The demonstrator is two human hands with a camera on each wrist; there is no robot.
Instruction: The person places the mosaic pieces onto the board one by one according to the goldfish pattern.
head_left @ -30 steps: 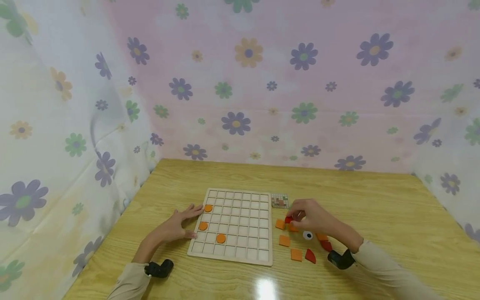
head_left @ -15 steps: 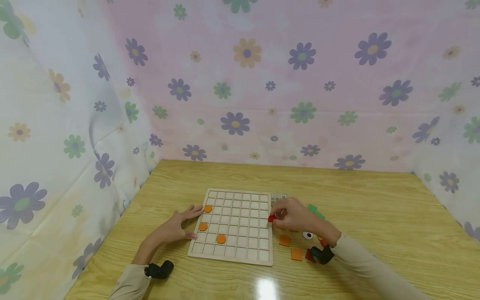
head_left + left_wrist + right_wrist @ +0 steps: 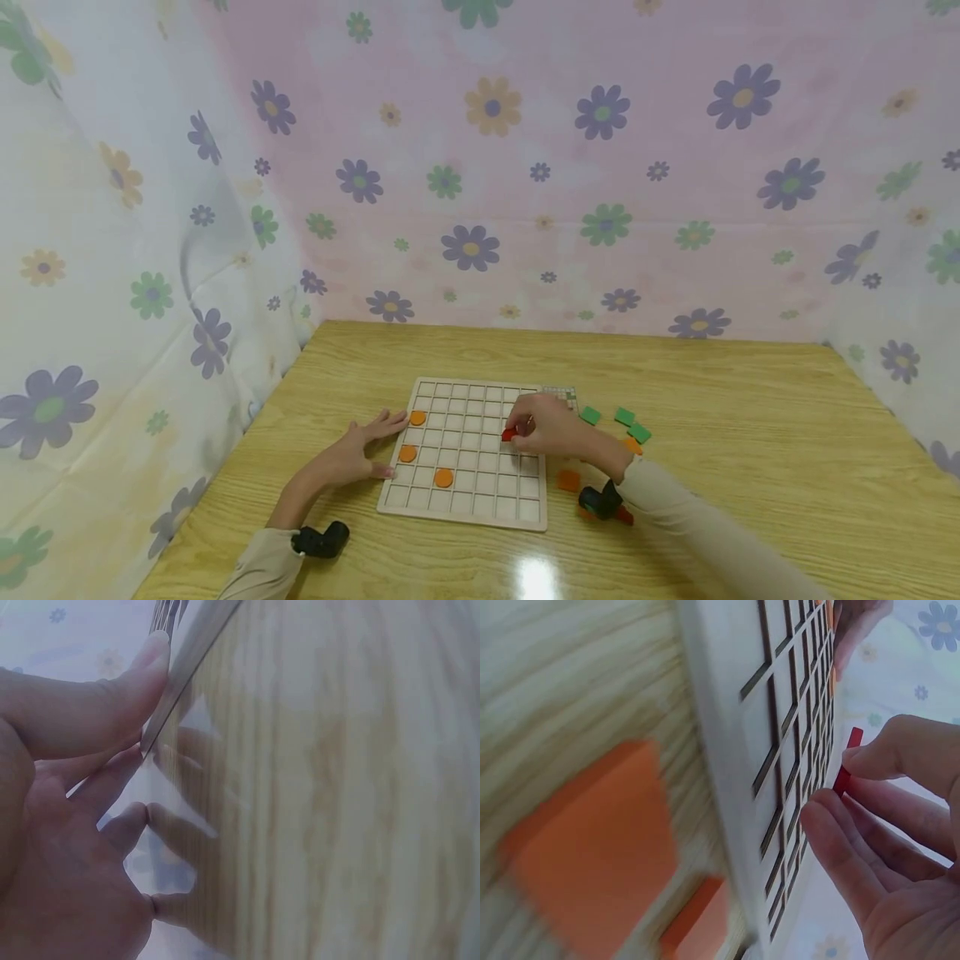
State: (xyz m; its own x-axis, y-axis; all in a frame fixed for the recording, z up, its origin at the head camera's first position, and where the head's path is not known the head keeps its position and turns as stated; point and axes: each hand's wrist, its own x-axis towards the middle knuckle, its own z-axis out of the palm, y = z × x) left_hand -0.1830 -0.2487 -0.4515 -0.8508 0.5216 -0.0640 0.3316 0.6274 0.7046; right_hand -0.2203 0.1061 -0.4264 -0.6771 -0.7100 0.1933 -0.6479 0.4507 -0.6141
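My right hand [image 3: 555,427] pinches a small red tile [image 3: 509,434] between thumb and fingers, over the right part of a pale gridded board [image 3: 465,458]. The right wrist view shows the red tile [image 3: 856,738] on edge, tilted just above the grid cells. At the board's left edge my left hand [image 3: 348,454] rests with spread fingers, thumb and fingertips touching the rim; the left wrist view shows the thumb [image 3: 142,682] against the board's side. Three orange discs lie in cells: an upper one [image 3: 417,417], a middle one [image 3: 407,453] and a lower one [image 3: 444,477].
Right of the board lie several green tiles [image 3: 590,415], an orange square tile [image 3: 568,480] and a red piece [image 3: 624,516] partly behind the black wrist camera [image 3: 600,502]. A small grid-patterned card [image 3: 558,392] sits at the board's upper right. Flowered cloth [image 3: 480,167] surrounds the table.
My right hand has lifted the red tile from among the loose pieces and moved left over the board, uncovering the green tiles. My left hand has stayed at the board's edge.
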